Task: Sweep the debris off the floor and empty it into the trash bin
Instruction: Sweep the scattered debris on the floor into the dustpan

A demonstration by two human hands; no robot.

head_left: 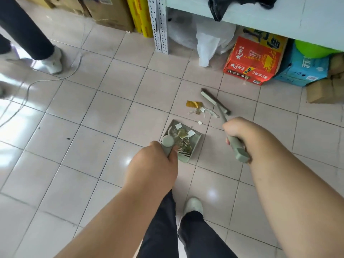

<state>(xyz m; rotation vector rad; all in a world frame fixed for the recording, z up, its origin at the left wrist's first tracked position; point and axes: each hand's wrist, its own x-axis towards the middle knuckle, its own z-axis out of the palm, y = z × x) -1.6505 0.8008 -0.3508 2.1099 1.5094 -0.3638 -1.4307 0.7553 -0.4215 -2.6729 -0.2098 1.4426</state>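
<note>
My left hand grips the upright handle of a pale green dustpan that stands on the tiled floor and holds several scraps of paper. My right hand grips the handle of a matching green broom, whose head rests on the floor beyond the pan. Between broom head and pan lies loose debris: a yellow wrapper, white paper bits and one small white scrap close to the pan's mouth. No trash bin is in view.
A red carton, a blue box and brown boxes sit under a white shelf at the right. A white plastic bag lies beside a metal post. Another person's legs and a white cable are at the left.
</note>
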